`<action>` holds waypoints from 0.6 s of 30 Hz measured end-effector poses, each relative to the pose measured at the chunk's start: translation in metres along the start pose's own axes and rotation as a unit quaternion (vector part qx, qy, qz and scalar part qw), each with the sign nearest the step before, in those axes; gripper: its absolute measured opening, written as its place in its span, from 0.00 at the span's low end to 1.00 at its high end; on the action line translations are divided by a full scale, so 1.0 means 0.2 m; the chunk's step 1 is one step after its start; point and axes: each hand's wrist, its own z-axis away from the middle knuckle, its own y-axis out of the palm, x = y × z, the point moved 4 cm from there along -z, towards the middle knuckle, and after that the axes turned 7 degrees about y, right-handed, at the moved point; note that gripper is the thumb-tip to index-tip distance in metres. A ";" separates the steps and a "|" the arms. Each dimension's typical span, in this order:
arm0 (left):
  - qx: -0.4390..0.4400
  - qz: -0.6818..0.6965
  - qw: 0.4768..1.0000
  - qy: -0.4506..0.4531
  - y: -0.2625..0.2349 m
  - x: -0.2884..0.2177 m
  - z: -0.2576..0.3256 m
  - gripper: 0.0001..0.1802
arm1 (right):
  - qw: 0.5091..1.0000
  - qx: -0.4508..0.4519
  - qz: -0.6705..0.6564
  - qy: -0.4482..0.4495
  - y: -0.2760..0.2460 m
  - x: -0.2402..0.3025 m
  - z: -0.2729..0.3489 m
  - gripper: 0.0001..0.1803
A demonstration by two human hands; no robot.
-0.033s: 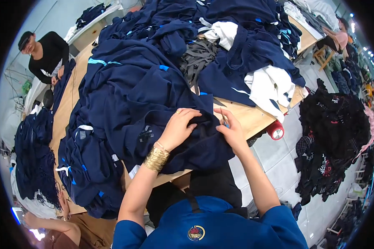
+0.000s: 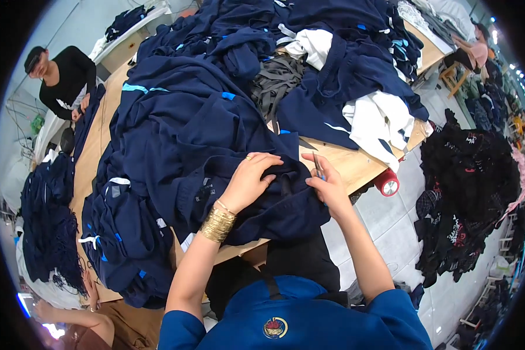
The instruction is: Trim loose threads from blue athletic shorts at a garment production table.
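Seen from the head camera, a soft, creased navy blue fabric garment lies bunched at the near edge of a pale wooden worktable, on top of a deep heap of like navy garments that covers most of the board. The left hand rests flat on this cloth with its fingers together and slightly curled, pressing a fold down; a stack of gold metal bangles rings its wrist and a thin ring sits on one finger. The right hand lies just beside it at the garment's right edge, fingers closed in a pinch around a small slim metal tool whose tip points away from the person; whether it also grips the cloth cannot be told. Small light-blue tabs and stripes mark several garments in the heap, and a little white label shows at a collar on the left. Farther back lie a rumpled grey knit piece and smooth white fabric pieces. A red cylindrical spool with a pale end hangs at the table's right edge. On the tiled floor to the right sits a mound of black garments with small white prints. At the far left a person in a black top stands by the table.
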 end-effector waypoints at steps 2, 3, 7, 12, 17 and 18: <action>0.017 -0.003 1.000 0.013 0.00 -0.02 -0.01 0.16 | 0.983 0.026 -0.097 0.156 -0.03 0.01 0.05 0.29; 0.012 0.005 1.000 0.014 0.00 -0.04 -0.01 0.15 | 0.984 0.024 -0.087 0.156 -0.05 0.00 0.06 0.28; -0.016 -0.013 1.000 0.003 -0.04 -0.08 -0.04 0.13 | 0.986 0.015 -0.078 0.149 -0.06 -0.02 0.08 0.28; -0.017 0.050 0.999 -0.012 -0.02 -0.21 -0.09 0.11 | 0.993 0.035 -0.048 0.106 -0.06 -0.04 0.08 0.30; 0.019 -0.001 1.000 0.010 0.08 -0.18 -0.09 0.08 | 0.995 0.044 -0.053 0.067 -0.04 0.03 0.10 0.30; 0.025 0.012 1.000 0.005 0.06 -0.17 -0.09 0.07 | 0.997 0.044 -0.045 0.045 -0.04 0.04 0.10 0.30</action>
